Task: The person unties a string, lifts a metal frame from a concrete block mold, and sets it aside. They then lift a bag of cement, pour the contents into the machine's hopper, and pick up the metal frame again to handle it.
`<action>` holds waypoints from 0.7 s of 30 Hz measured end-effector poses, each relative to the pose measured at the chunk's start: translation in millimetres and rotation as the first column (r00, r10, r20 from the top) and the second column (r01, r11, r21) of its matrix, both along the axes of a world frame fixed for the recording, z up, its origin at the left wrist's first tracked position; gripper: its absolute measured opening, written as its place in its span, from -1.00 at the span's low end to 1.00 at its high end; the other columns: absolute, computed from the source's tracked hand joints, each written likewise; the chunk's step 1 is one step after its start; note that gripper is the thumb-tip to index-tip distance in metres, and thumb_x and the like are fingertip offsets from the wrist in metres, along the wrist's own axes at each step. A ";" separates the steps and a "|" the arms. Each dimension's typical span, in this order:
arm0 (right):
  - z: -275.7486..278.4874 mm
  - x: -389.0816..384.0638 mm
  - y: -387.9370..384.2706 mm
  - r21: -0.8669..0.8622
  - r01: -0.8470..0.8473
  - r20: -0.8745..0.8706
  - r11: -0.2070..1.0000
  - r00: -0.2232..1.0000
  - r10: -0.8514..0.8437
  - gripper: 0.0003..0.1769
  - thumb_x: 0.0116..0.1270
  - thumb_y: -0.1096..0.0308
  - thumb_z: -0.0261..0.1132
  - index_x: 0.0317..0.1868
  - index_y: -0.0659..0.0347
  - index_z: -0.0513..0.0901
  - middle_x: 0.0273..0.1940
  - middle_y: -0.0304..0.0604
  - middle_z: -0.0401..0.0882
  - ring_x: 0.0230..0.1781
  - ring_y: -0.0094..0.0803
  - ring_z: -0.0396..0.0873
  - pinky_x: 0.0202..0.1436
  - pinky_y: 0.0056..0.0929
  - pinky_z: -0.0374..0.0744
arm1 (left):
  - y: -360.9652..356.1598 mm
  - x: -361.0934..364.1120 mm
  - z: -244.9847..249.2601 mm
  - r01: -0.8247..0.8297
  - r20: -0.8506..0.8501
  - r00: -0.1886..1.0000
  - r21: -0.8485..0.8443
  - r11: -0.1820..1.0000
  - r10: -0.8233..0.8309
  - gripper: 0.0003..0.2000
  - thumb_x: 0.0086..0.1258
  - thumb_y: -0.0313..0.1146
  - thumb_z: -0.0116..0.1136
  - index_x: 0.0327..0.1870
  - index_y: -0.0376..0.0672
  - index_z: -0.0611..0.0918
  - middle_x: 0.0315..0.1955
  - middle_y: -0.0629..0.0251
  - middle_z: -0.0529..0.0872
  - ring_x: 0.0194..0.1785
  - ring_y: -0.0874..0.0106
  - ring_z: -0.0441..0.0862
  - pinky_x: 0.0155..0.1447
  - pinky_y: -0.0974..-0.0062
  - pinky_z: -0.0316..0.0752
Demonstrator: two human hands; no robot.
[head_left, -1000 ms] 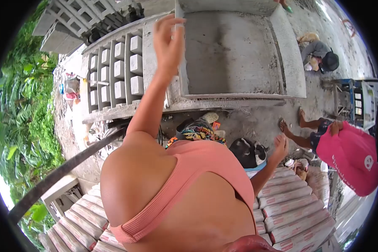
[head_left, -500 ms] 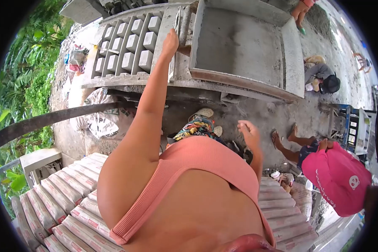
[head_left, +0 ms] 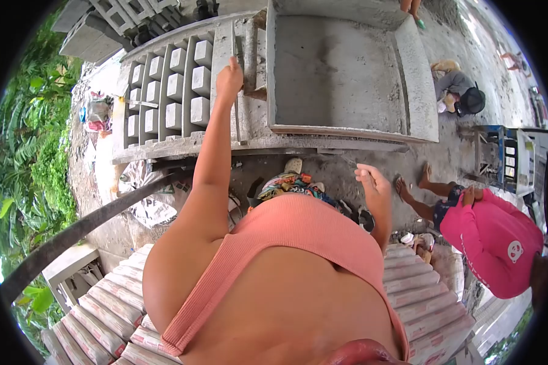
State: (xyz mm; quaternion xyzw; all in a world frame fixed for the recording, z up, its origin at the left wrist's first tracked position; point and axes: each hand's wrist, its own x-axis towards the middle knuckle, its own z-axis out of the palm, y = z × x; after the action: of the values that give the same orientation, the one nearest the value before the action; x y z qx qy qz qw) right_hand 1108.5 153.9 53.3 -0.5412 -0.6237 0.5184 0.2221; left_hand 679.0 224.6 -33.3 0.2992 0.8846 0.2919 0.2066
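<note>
The left hand is nearer, its fingers clenched, as far as the view shows, round a thin metal bar whose long axis runs from 12 to 6 o'clock. The bar stands between the block mould at the hand's 9 o'clock and the concrete trough at 3 o'clock. The right hand hangs well apart at 4 o'clock, its fingers loose and holding nothing.
</note>
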 end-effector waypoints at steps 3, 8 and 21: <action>18.0 -12.6 8.1 0.172 -0.067 0.000 0.983 0.998 0.068 -0.72 0.35 0.28 0.13 -0.09 0.32 0.57 -0.26 -0.07 0.64 -0.26 -0.44 0.58 -0.16 -0.52 0.49 | -21.0 -4.5 19.6 -0.045 0.196 0.980 0.080 0.996 0.028 -0.27 0.41 0.16 -0.51 -0.39 -0.34 0.63 -0.59 0.02 0.62 -0.42 0.20 0.60 -0.25 0.27 0.47; 57.4 -32.2 18.5 0.287 -0.070 -0.165 0.955 0.979 0.121 -0.78 0.32 0.35 0.15 -0.16 0.34 0.59 -0.29 -0.09 0.63 -0.28 -0.44 0.57 -0.17 -0.52 0.49 | -59.4 25.7 109.3 -0.296 0.377 0.916 0.404 0.866 0.137 -0.49 0.43 0.08 -0.49 -0.37 -0.19 0.41 -0.78 0.51 0.22 -0.71 0.55 0.19 -0.56 0.51 0.26; 70.6 -126.5 20.7 0.644 -0.451 -0.134 0.618 0.729 0.671 -0.18 -0.02 0.07 0.41 0.21 0.26 0.30 0.02 0.04 0.46 0.08 -0.10 0.42 0.35 -0.04 0.08 | -52.4 146.7 206.9 -0.342 0.602 0.521 0.797 0.498 -0.606 -0.51 0.28 0.16 -0.42 -0.44 -0.11 0.38 -0.82 0.53 0.11 -0.77 0.60 0.00 -0.47 0.58 0.10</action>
State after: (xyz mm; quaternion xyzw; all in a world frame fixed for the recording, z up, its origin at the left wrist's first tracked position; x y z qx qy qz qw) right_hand 982.1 174.6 123.9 -0.1158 -0.8358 0.4401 0.3072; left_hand 825.8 172.3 173.7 0.2576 0.3659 0.7708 0.4535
